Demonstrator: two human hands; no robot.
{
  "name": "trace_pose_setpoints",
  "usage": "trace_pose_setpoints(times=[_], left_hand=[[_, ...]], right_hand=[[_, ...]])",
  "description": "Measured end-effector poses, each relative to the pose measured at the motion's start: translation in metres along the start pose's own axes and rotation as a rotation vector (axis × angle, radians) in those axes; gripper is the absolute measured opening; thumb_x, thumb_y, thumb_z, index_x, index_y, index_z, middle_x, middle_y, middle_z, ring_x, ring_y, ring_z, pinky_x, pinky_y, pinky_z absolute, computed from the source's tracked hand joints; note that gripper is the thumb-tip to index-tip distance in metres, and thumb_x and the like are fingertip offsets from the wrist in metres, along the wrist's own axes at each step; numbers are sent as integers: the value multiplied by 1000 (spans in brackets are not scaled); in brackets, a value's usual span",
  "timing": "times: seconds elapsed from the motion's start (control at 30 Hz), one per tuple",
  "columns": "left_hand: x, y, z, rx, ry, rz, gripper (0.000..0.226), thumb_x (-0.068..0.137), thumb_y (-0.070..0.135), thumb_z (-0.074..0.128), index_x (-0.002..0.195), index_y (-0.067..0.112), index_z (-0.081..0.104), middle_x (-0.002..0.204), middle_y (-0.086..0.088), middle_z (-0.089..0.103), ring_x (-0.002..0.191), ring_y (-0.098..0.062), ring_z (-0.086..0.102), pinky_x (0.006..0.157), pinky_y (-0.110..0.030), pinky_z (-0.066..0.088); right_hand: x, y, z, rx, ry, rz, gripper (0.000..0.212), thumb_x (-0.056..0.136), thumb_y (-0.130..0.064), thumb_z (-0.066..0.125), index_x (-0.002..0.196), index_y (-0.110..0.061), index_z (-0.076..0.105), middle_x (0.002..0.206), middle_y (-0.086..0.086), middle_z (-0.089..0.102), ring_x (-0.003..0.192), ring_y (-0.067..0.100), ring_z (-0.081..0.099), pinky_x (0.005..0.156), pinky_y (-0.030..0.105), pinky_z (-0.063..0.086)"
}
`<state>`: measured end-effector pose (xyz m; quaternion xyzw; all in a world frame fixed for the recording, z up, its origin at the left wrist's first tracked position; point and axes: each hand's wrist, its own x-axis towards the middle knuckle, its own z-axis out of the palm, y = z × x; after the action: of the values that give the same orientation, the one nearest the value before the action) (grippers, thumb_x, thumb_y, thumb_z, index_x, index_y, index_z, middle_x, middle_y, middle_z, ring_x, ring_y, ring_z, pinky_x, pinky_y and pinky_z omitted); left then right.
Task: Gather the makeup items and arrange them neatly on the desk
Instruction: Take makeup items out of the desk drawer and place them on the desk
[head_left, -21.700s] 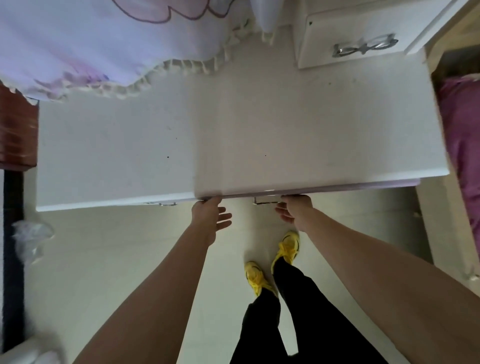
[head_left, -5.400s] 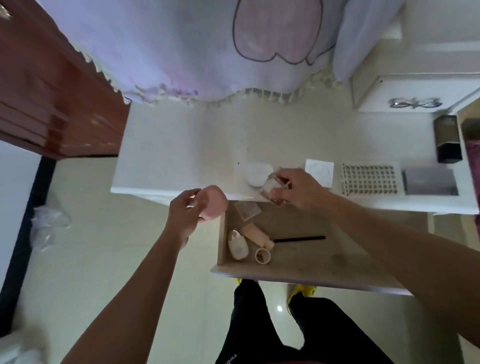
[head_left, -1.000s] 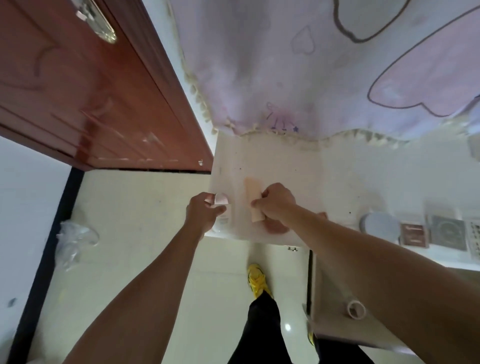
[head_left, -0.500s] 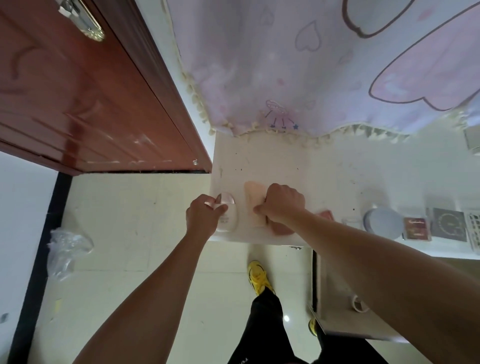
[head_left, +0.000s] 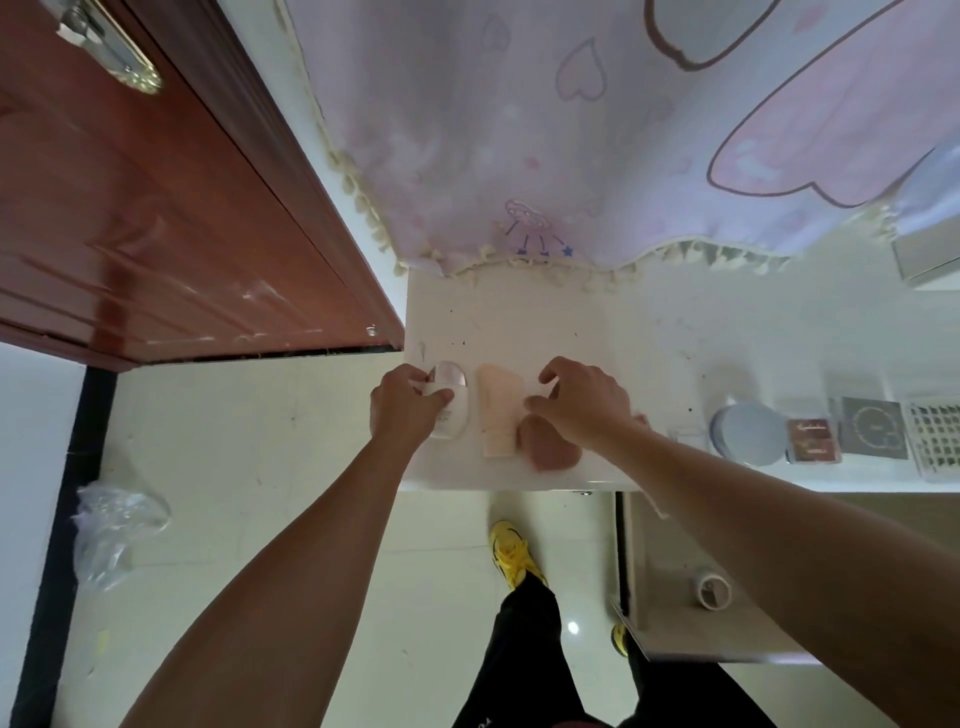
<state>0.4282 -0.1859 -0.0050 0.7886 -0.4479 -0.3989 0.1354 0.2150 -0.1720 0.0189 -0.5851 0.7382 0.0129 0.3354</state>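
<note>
- Half a second ago the right hand (head_left: 576, 405) lay over the peach tube (head_left: 498, 410). Now it has slid off to the side, and nearly the whole tube shows, lying flat on the desk (head_left: 597, 322).
- I take the tube as placed. It runs parallel to the white oval bottle (head_left: 451, 410), which lies just beyond the tube on the side away from the right hand, so the row looks almost set.
- The right hand's fingers are loosely curled and grasp nothing. Its thumb tip sits at the tube's near edge, though I cannot tell whether it touches.
- The pink makeup sponge (head_left: 548, 449) rests on the desk under the right wrist, just beside the tube.
- The left hand (head_left: 410, 410) still pinches the white oval bottle, thumb across the top and fingers behind, holding it against the desk near the corner.
- A small roll (head_left: 714, 590) remains in the open drawer (head_left: 670, 618) below the right forearm, probably the next item to gather.
</note>
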Motion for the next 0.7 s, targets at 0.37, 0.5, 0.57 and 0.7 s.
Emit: trace_pose_setpoints(times=[0.37,0.5,0.57,0.7], left_hand=[[-98,67,54,73,-63,393,21,82,24,69,103,19,66,84,5,65,80,-17,61,76,-32,50],[-160,65,118,166,-286,501,17,85,27,65,101,21,66,77,9,60,79,-14,59,74,-26,45],[-186,60,154,251,-383,494,15,88,29,59,100,23,64,82,8,63,80,-15,61,74,-31,49],[-221,43,216,410,-503,407,19,89,27,56,106,21,63,96,1,68,92,-20,63,79,-34,50]], right_hand=[[-65,144,-56,223,205,110,20,85,-39,70,100,-27,66,74,-16,63,75,11,62,69,28,45],[-101,220,-50,184,174,165,16,86,-34,71,96,-22,68,75,-12,65,71,13,61,67,26,42],[-115,262,-42,162,119,204,15,87,-34,70,95,-22,69,82,-7,70,73,12,61,69,26,43],[-128,345,-21,72,-51,320,10,88,-39,66,92,-30,64,98,-5,71,90,19,65,77,29,45]])
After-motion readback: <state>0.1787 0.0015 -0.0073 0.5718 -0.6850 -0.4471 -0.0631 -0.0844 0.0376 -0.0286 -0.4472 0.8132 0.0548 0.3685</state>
